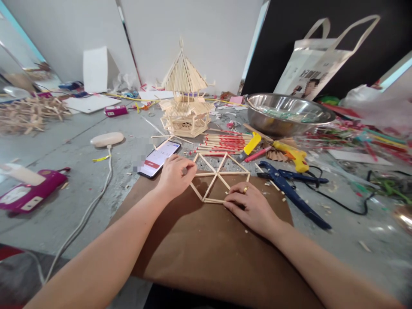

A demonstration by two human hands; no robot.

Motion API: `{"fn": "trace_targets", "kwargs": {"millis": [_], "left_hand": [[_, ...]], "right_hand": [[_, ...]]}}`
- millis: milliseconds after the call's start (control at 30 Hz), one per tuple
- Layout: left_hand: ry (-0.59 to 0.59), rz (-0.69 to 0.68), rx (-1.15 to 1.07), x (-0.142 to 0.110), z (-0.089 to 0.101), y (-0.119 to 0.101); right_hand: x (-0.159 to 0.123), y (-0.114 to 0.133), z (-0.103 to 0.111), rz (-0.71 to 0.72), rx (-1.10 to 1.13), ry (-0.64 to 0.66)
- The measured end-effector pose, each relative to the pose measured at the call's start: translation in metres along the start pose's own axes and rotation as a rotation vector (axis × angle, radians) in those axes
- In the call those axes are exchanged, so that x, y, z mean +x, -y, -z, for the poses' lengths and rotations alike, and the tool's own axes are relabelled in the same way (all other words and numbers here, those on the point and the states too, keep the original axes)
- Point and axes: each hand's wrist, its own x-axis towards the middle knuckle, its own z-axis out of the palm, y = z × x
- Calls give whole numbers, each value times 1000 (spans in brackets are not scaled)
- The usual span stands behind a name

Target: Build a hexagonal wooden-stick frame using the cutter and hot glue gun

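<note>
A flat hexagonal stick frame (217, 173), with spokes crossing at its middle, lies on a brown board (206, 249). At its left corner my left hand (177, 172) is closed, thumb and fingers curled over the sticks there; the fingertips are partly hidden. My right hand (249, 207), with a ring on one finger, pinches the lower right side of the frame, covering that corner. Just left of my left hand lies a phone (161, 158) with a lit screen. Blue-handled cutting pliers (289, 193) rest to the right of my right hand.
Behind the frame lie red-and-cream sticks (225, 142), a yellow cutter (251, 143) and a yellow glue gun (294, 156). A stick-built pavilion model (186, 107) and a steel bowl (289, 113) stand farther back. A white cable (96, 201) and purple device (35, 189) are leftward.
</note>
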Motion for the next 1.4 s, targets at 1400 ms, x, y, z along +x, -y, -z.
{"fn": "trace_targets", "kwargs": {"millis": [1400], "left_hand": [[457,-457,-16,-15,-9,-21]], "right_hand": [[-1,-7,-4,5,2,32]]}}
